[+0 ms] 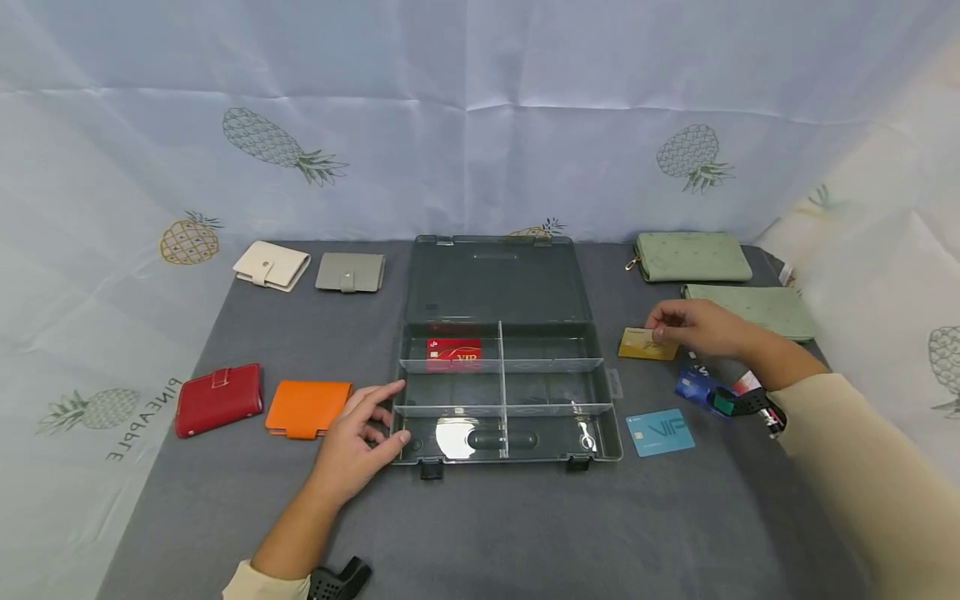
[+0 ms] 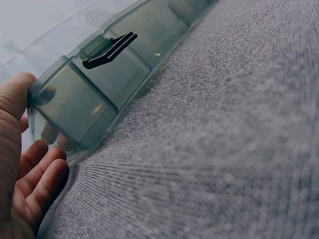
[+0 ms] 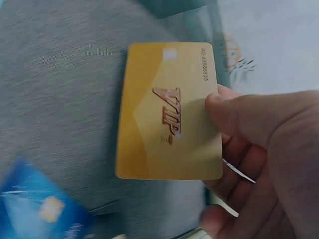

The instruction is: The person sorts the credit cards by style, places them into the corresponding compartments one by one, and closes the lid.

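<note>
The right hand (image 1: 693, 327) pinches a gold card (image 3: 169, 112) by its edge, lifting it just off the counter (image 1: 487, 525), while the left hand (image 1: 360, 437), fingers relaxed, rests against the open clear organizer box (image 1: 506, 450) to steady it, a red card (image 1: 453, 352) already lying in a rear compartment.

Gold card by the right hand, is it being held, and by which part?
Yes. The right hand pinches the gold card at one long edge, thumb on its printed face, fingers behind.
</note>
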Available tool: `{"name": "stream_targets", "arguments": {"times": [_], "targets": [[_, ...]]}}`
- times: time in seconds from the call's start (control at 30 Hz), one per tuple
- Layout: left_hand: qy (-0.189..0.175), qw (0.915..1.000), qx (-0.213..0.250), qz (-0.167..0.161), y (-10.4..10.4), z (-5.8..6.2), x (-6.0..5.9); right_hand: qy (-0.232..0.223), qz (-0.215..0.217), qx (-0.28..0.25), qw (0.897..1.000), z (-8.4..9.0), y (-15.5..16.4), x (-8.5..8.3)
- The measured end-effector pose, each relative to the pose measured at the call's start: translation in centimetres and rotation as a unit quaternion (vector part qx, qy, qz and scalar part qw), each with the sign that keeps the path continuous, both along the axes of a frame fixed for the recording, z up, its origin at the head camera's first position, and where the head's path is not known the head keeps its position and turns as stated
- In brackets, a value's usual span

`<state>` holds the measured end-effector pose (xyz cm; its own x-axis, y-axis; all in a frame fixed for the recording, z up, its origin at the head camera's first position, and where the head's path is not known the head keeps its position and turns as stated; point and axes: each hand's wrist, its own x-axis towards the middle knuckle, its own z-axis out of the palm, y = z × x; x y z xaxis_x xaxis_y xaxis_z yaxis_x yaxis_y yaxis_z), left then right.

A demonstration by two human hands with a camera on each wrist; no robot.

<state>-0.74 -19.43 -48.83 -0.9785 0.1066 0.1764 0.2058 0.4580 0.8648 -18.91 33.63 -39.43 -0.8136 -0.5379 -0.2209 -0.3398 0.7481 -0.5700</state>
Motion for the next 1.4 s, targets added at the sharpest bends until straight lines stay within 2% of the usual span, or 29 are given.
{"name": "stream_targets", "arguments": {"times": [0.3,0.57,0.73,1.0,1.13,1.27,1.4], "targets": [[-0.001,1.0,-0.008,0.004,0.1,0.3,0.0,-0.036,-0.008,-0.03,0.999,3.3,-2.8,-1.6],[-0.007,0.9999,-0.012,0.006,0.1,0.5,-0.1,-0.067,0.005,-0.04,0.997,4.1,-6.9,-2.3],[-0.012,0.9998,-0.014,0.01,0.1,0.6,-0.1,-0.073,0.03,-0.056,0.995,3.7,-9.2,-2.7],[-0.011,0.9998,-0.016,0.01,0.2,0.5,-0.2,-0.064,0.061,-0.071,0.994,2.1,-12.5,-2.8],[-0.004,0.9999,-0.012,0.006,0.2,0.4,-0.1,-0.037,0.089,-0.058,0.994,1.1,-13.7,-2.4],[0.001,0.9999,-0.01,0.003,0.2,0.4,0.0,0.009,0.12,-0.038,0.992,0.2,-14.4,-1.8],[0.003,0.9999,-0.011,0.002,0.2,0.4,0.1,0.049,0.125,-0.024,0.991,-0.2,-14.8,-1.0]]}}
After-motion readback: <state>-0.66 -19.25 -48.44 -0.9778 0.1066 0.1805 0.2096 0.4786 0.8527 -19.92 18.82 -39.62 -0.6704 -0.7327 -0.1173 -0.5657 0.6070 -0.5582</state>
